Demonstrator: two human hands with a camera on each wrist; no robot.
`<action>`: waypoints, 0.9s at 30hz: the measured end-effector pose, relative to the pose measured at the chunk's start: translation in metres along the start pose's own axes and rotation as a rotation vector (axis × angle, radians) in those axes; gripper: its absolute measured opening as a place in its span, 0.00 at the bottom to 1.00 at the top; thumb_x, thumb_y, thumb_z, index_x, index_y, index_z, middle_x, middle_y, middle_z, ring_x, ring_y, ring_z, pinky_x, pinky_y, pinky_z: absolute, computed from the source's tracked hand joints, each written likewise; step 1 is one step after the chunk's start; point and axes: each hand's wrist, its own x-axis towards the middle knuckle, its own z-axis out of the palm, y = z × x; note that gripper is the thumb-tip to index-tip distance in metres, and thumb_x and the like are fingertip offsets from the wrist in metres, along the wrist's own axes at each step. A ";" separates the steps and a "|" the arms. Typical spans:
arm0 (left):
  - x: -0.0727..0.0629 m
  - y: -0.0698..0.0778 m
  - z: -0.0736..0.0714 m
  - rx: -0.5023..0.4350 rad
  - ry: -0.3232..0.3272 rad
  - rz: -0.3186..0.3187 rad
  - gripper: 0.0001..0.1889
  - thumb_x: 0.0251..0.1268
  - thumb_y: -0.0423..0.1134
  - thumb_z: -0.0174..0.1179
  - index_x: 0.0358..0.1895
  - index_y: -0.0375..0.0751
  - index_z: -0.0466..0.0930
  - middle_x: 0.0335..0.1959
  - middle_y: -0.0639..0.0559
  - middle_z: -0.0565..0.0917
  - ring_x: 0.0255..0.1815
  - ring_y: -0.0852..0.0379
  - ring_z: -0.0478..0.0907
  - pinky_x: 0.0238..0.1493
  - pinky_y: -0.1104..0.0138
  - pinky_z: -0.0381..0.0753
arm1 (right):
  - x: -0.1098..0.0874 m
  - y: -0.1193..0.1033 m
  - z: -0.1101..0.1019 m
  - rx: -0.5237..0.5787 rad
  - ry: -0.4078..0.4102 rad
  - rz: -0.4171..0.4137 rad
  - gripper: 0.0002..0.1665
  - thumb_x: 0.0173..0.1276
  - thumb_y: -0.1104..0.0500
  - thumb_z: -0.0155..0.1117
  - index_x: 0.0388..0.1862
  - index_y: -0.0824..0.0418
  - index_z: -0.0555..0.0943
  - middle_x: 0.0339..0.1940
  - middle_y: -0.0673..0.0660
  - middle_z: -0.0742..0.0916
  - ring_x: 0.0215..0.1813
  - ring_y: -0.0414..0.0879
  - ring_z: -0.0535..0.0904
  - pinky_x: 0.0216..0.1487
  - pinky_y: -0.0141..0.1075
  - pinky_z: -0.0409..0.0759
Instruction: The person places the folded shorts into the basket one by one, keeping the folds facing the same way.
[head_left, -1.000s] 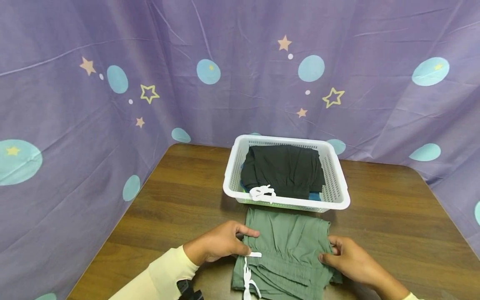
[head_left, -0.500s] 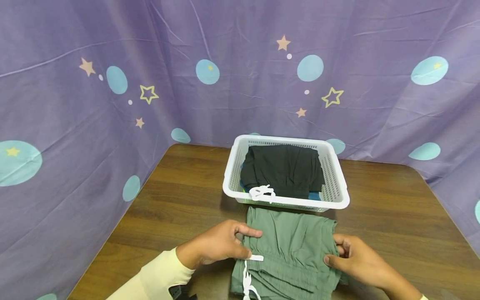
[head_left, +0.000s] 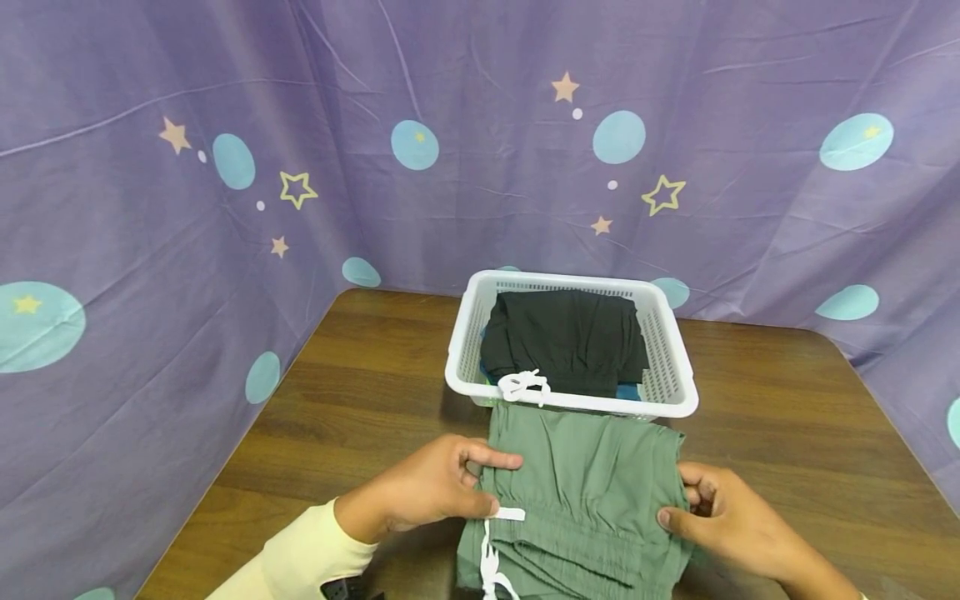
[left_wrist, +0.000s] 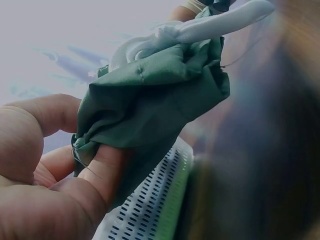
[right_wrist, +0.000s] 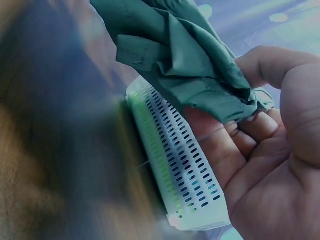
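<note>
Folded green drawstring shorts [head_left: 585,475] are held between both hands in front of the basket. My left hand [head_left: 438,487] pinches their left side, thumb on top beside a small white tag [head_left: 510,514] and index finger laid over the cloth. My right hand [head_left: 731,517] grips the right edge, thumb above and other fingers beneath. White drawstring [head_left: 491,567] hangs from the waistband at the near left. In the left wrist view, fingers [left_wrist: 107,172] reach under the green cloth [left_wrist: 145,105]. The right wrist view has the cloth [right_wrist: 190,65] resting over the fingers and clamped by the thumb.
A white perforated basket [head_left: 457,358] stands just beyond the shorts. Inside lies a folded black garment [head_left: 570,337] with a white cord [head_left: 522,385] over the front rim, and blue cloth [head_left: 628,392] below. The wooden table [head_left: 360,358] is bordered by a purple curtain [head_left: 487,192].
The shorts have shifted slightly forward, their far edge now overlapping the basket's front rim in the head view. My right hand has moved a little right, spreading the cloth wider.
</note>
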 end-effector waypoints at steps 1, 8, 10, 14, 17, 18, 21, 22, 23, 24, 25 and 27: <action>0.000 0.001 0.000 0.001 0.004 0.009 0.29 0.53 0.25 0.70 0.63 0.34 0.82 0.25 0.56 0.66 0.17 0.67 0.56 0.18 0.75 0.61 | 0.000 0.000 -0.001 -0.004 0.007 -0.012 0.14 0.69 0.78 0.59 0.49 0.68 0.79 0.34 0.57 0.91 0.34 0.43 0.87 0.32 0.42 0.86; 0.005 0.005 -0.005 0.042 0.029 0.061 0.28 0.55 0.25 0.70 0.63 0.33 0.81 0.15 0.60 0.58 0.16 0.66 0.53 0.18 0.74 0.58 | 0.005 -0.005 -0.003 -0.048 0.102 -0.052 0.15 0.67 0.80 0.59 0.51 0.71 0.79 0.34 0.57 0.91 0.33 0.42 0.87 0.29 0.40 0.86; 0.007 0.007 -0.007 0.047 0.038 0.068 0.28 0.55 0.25 0.70 0.63 0.33 0.82 0.14 0.60 0.57 0.16 0.65 0.52 0.17 0.73 0.58 | 0.007 -0.007 -0.004 -0.060 0.143 -0.040 0.16 0.68 0.79 0.59 0.53 0.74 0.78 0.35 0.58 0.91 0.33 0.43 0.87 0.29 0.39 0.86; 0.012 0.009 -0.009 0.049 0.071 0.069 0.28 0.55 0.25 0.69 0.63 0.34 0.82 0.14 0.60 0.57 0.15 0.65 0.52 0.17 0.73 0.57 | 0.011 -0.011 -0.004 -0.075 0.234 0.013 0.19 0.69 0.78 0.60 0.58 0.79 0.75 0.36 0.58 0.91 0.32 0.46 0.88 0.30 0.40 0.86; 0.017 0.010 -0.009 0.044 0.106 0.058 0.28 0.55 0.24 0.68 0.63 0.34 0.82 0.14 0.60 0.57 0.15 0.64 0.52 0.17 0.73 0.56 | 0.014 -0.013 -0.003 -0.088 0.295 0.061 0.20 0.70 0.76 0.60 0.59 0.81 0.74 0.36 0.58 0.91 0.31 0.47 0.88 0.30 0.40 0.86; 0.018 0.009 -0.010 0.042 0.119 0.052 0.28 0.55 0.23 0.67 0.63 0.34 0.82 0.14 0.60 0.57 0.15 0.64 0.53 0.16 0.73 0.57 | 0.016 -0.013 -0.002 -0.092 0.314 0.074 0.19 0.70 0.75 0.60 0.59 0.81 0.74 0.36 0.57 0.91 0.31 0.47 0.88 0.30 0.40 0.86; 0.024 0.009 -0.010 0.029 0.151 0.035 0.28 0.54 0.23 0.66 0.63 0.35 0.82 0.13 0.60 0.57 0.15 0.63 0.53 0.16 0.73 0.56 | 0.021 -0.013 -0.002 -0.083 0.362 0.099 0.17 0.71 0.74 0.59 0.56 0.80 0.75 0.35 0.58 0.91 0.29 0.47 0.88 0.29 0.40 0.86; 0.025 0.009 -0.010 0.025 0.160 0.030 0.29 0.54 0.22 0.66 0.63 0.35 0.82 0.13 0.60 0.57 0.15 0.63 0.53 0.16 0.73 0.56 | 0.023 -0.013 -0.003 -0.073 0.375 0.103 0.16 0.72 0.74 0.59 0.56 0.80 0.75 0.35 0.58 0.91 0.29 0.47 0.88 0.29 0.40 0.86; 0.027 0.008 -0.011 0.016 0.166 0.024 0.29 0.53 0.22 0.65 0.63 0.35 0.82 0.12 0.60 0.57 0.14 0.64 0.54 0.16 0.73 0.57 | 0.025 -0.013 -0.003 -0.060 0.386 0.107 0.16 0.72 0.74 0.59 0.56 0.80 0.75 0.35 0.58 0.91 0.30 0.47 0.88 0.29 0.40 0.86; 0.029 0.009 -0.011 0.003 0.170 0.022 0.29 0.53 0.22 0.64 0.64 0.35 0.81 0.12 0.61 0.57 0.14 0.64 0.54 0.15 0.73 0.57 | 0.027 -0.012 -0.004 -0.042 0.397 0.110 0.16 0.72 0.73 0.59 0.56 0.80 0.75 0.36 0.58 0.91 0.31 0.47 0.88 0.30 0.39 0.86; 0.031 0.008 -0.011 -0.002 0.175 0.016 0.30 0.53 0.21 0.64 0.64 0.35 0.81 0.12 0.61 0.57 0.14 0.64 0.54 0.15 0.73 0.58 | 0.029 -0.012 -0.004 -0.023 0.407 0.115 0.16 0.73 0.73 0.59 0.56 0.80 0.75 0.37 0.58 0.91 0.31 0.46 0.88 0.31 0.39 0.86; 0.034 0.009 -0.012 -0.019 0.183 0.012 0.30 0.52 0.21 0.64 0.64 0.35 0.81 0.12 0.61 0.57 0.13 0.64 0.54 0.15 0.73 0.59 | 0.032 -0.011 -0.006 0.009 0.432 0.124 0.16 0.73 0.72 0.59 0.56 0.80 0.76 0.38 0.58 0.91 0.33 0.45 0.88 0.32 0.37 0.86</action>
